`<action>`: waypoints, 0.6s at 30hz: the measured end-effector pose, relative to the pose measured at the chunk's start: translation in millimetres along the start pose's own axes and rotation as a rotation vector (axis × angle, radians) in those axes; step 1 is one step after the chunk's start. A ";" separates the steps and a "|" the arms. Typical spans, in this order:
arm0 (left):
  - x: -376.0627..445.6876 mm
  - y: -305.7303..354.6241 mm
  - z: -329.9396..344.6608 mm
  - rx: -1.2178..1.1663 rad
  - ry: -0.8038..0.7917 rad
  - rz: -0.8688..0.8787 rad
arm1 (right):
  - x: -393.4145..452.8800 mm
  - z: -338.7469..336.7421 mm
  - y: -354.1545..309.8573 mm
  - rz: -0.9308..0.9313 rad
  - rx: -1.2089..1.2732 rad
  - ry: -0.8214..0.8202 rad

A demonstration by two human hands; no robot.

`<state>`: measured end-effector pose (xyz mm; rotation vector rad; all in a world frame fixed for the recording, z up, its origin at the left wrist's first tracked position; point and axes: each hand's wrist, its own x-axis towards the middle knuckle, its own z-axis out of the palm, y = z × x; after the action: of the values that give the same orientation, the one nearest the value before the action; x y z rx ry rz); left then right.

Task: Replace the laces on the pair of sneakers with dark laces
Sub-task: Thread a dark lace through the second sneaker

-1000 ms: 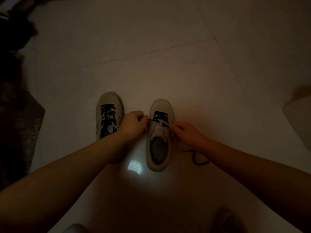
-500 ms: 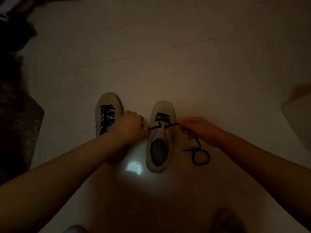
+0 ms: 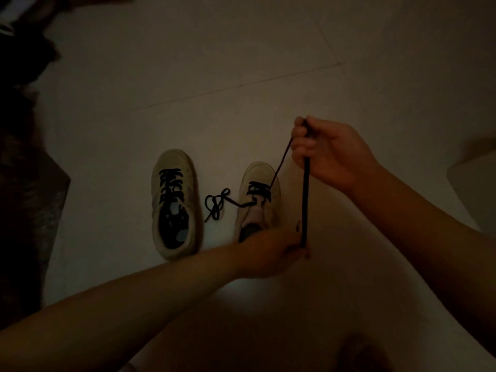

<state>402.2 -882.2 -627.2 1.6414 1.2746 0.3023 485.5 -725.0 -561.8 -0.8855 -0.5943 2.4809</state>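
Head view, dim light: two pale sneakers stand side by side on a light tiled floor (image 3: 241,63), toes pointing away from the wearer. The left sneaker (image 3: 175,205) carries dark lacing across all of its visible eyelet rows; the right sneaker (image 3: 259,194) is laced only over its front rows, so the work appears a little past half done. The dark lace (image 3: 305,200) rises from the right sneaker's eyelets to the right hand (image 3: 328,153), raised above and to the right of the shoe, whose curled fingers grip it; from there the lace drops taut to the left hand (image 3: 271,253), which pinches its lower end just beside the shoe's heel. The lace's other end lies in a loose tangle (image 3: 217,205) on the floor between the two shoes. The hands are well apart, both closed on the same run of lace. The lace is judged light, limp and thin, liable to twist and to slip through a loose grip; it is best taken near its stiffened tip for threading. The sneaker is light enough to shift when the lace is pulled, so steadying it seems advisable.
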 end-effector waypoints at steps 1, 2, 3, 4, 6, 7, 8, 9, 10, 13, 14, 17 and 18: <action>-3.1 1.5 5.4 0.022 -0.033 0.015 | 0.8 -3.5 -5.0 -0.019 -0.023 0.030; -6.0 0.6 9.4 0.051 -0.075 0.018 | 1.7 -8.1 -9.1 -0.039 -0.056 0.067; -8.8 -0.8 11.7 0.086 -0.127 0.010 | 2.3 -13.9 -12.1 -0.061 -0.093 0.107; -10.9 -1.9 12.7 0.117 -0.153 0.003 | 2.6 -19.1 -12.7 -0.075 -0.139 0.146; -12.4 -5.1 14.2 0.108 -0.091 -0.006 | 3.3 -29.0 -6.7 -0.054 -0.345 0.239; -11.8 -5.0 13.2 0.074 -0.020 -0.025 | 3.1 -35.3 -0.2 -0.021 -0.580 0.310; -9.7 -5.3 11.2 0.057 0.064 -0.045 | 1.0 -42.7 7.2 0.027 -0.914 0.385; -6.8 -5.1 7.0 0.084 0.145 -0.067 | -2.0 -50.9 14.4 0.049 -1.270 0.443; -2.7 -5.5 0.8 0.153 0.205 -0.089 | -7.3 -54.8 20.4 0.000 -1.540 0.452; 7.4 -5.0 -23.0 0.317 0.251 -0.128 | -27.5 -38.2 35.3 -0.171 -1.613 0.108; 9.6 -3.8 -30.1 0.330 0.245 -0.151 | -31.7 -30.1 40.7 -0.097 -1.622 0.004; 12.3 -7.2 -41.0 0.341 0.284 -0.210 | -32.2 -26.7 51.5 -0.006 -1.772 -0.094; 11.4 -8.4 -43.2 0.306 0.332 -0.220 | -30.5 -27.8 51.9 -0.032 -1.770 -0.083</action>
<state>372.1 -849.6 -617.6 1.7314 1.8108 0.2613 512.1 -776.5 -593.9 -1.1323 -2.8362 1.3786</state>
